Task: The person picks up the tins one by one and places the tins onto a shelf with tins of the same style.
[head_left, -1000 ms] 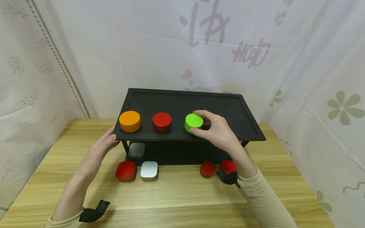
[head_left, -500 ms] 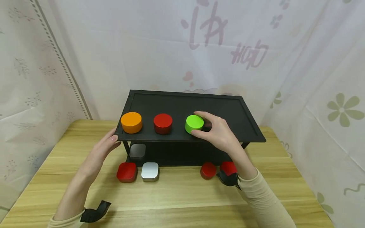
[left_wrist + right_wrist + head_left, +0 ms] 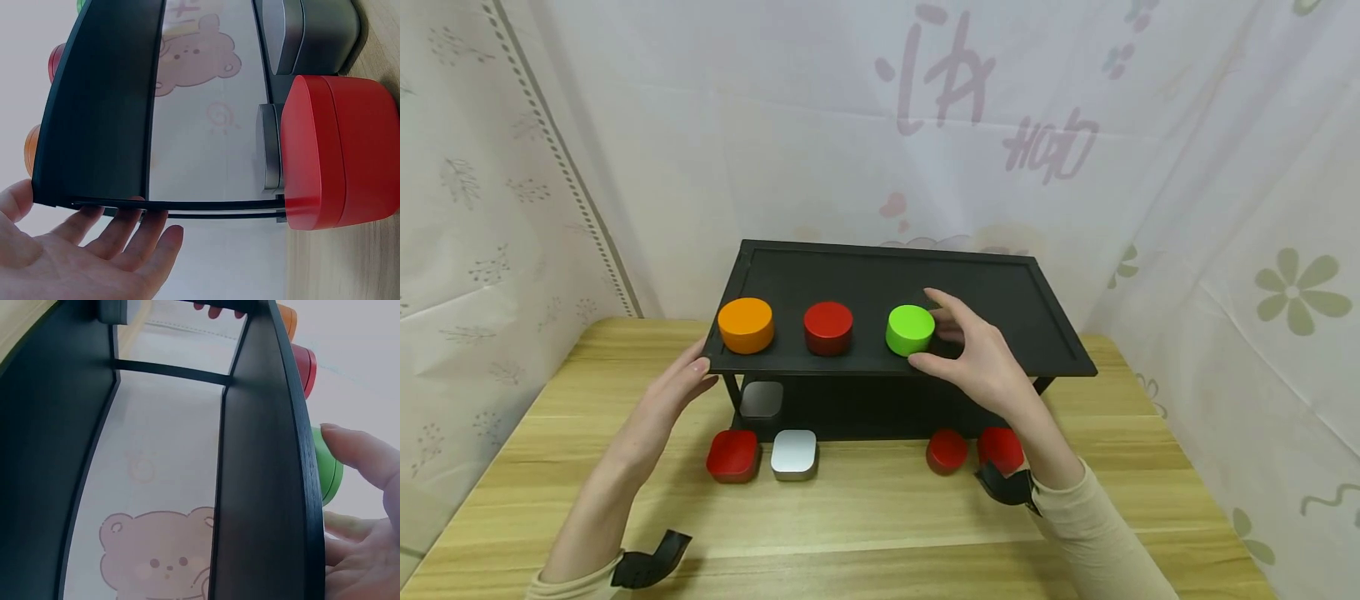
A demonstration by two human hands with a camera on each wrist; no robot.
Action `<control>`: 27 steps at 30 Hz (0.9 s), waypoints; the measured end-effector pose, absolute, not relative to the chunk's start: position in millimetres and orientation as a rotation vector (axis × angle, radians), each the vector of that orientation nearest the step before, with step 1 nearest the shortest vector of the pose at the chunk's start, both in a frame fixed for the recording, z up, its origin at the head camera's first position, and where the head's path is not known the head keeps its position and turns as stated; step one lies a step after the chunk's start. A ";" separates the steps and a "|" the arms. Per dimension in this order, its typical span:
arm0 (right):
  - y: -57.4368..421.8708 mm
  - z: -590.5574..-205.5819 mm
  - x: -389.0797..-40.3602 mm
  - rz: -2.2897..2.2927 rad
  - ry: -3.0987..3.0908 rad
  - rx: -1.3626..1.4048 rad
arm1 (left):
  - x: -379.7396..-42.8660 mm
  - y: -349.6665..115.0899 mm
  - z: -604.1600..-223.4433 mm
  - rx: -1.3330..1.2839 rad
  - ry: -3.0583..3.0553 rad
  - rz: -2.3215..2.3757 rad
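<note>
A low black two-tier shelf [image 3: 880, 279] carries three round lidded tins: orange [image 3: 746, 326], dark red [image 3: 828, 328] and green [image 3: 910, 330]. My left hand [image 3: 658, 404] holds the shelf's near left corner, its thumb at the top edge and fingers against the side in the left wrist view. My right hand [image 3: 981, 354] is just right of the green tin, thumb and fingers spread around its right side. A small gap shows between its upper fingertip and the tin in the head view. The right wrist view shows the thumb [image 3: 359, 450] close by the green tin [image 3: 327, 467].
On the wooden table [image 3: 880, 525], before the shelf, are a red square tin [image 3: 733, 457], a silver square tin [image 3: 794, 455], a red round tin [image 3: 947, 452] and another red tin [image 3: 1000, 450]. A grey tin [image 3: 762, 400] sits on the lower tier. Printed cloth [image 3: 820, 150] hangs behind.
My right hand has loosened from the green tin, its fingers spreading and drawing slightly right. The tin stays on the top tier. My left hand keeps its place at the corner.
</note>
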State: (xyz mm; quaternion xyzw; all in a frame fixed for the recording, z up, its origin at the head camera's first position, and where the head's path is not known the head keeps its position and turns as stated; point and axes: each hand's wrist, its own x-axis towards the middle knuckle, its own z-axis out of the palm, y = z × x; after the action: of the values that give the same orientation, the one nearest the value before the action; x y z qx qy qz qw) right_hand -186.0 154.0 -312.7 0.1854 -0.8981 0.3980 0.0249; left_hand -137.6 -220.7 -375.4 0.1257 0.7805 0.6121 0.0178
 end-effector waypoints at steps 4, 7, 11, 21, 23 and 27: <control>158.4 -317.0 -183.6 1.234 -2.741 0.589 | -137.5 -220.1 -375.6 0.392 2.427 1.895; 161.2 -318.8 -181.2 1.224 -2.716 0.603 | -137.3 -219.9 -375.6 0.376 2.428 1.890; 164.5 -320.1 -176.6 1.224 -2.679 0.625 | -137.8 -219.6 -376.4 0.368 2.424 1.897; 173.6 -327.1 -163.7 1.178 -2.596 0.660 | -139.2 -219.5 -376.5 0.393 2.422 1.909; 175.0 -327.9 -160.9 1.154 -2.589 0.660 | -139.2 -219.4 -376.6 0.397 2.424 1.907; 177.4 -328.6 -154.3 1.125 -2.584 0.651 | -139.1 -219.5 -377.0 0.402 2.427 1.904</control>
State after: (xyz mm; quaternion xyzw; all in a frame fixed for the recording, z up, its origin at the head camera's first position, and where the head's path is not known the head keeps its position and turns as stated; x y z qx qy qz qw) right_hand -154.3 177.4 -328.6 0.2233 -0.8865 0.3858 0.1244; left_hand -139.1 -219.5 -377.0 0.1291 0.7802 0.6119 0.0154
